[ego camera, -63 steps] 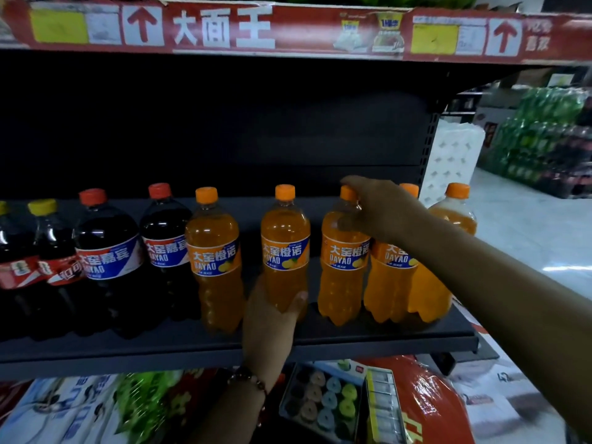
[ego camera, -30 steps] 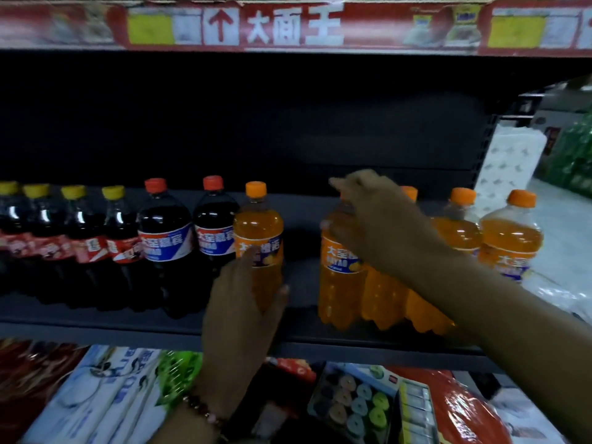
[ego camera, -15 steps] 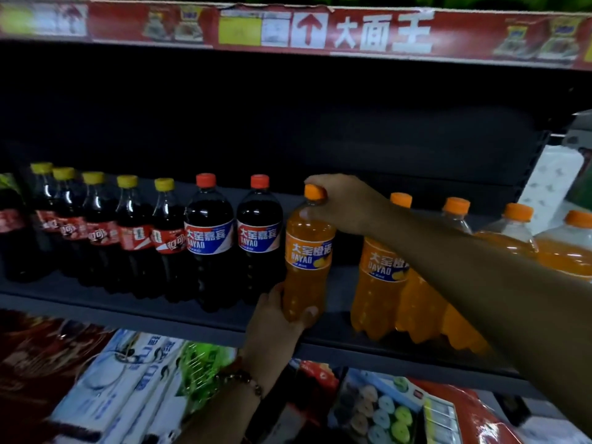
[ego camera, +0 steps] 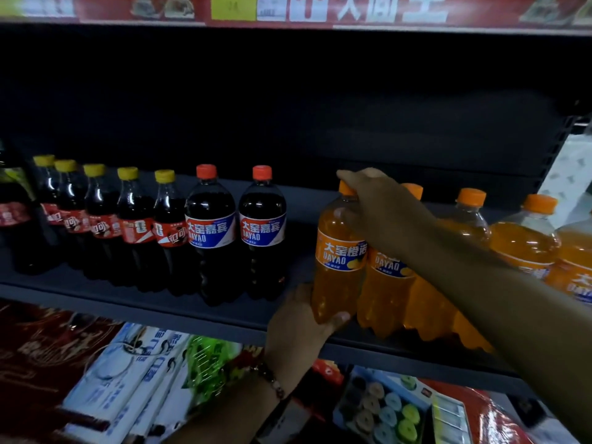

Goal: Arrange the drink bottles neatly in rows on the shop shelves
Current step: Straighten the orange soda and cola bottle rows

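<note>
An orange soda bottle [ego camera: 336, 270] stands on the dark shelf [ego camera: 160, 310]; my left hand [ego camera: 298, 325] grips its base and my right hand [ego camera: 381, 206] grips its neck and cap. It touches a second orange bottle [ego camera: 386, 283] on its right. More orange bottles [ego camera: 525, 241] continue rightward, partly hidden by my right arm. Left of a gap stand two dark cola bottles with red caps [ego camera: 237, 238], then several smaller yellow-capped cola bottles [ego camera: 134, 225].
The back of the shelf behind the bottles is dark and open. A red price strip [ego camera: 320, 11] runs along the shelf above. Below lie packaged goods: white-blue packs [ego camera: 128, 389], a box of coloured rolls [ego camera: 384, 408], a red bag [ego camera: 487, 421].
The held orange bottle has shifted right, away from the red-capped colas and up against the other orange bottles. The camera has panned left, showing more cola bottles.
</note>
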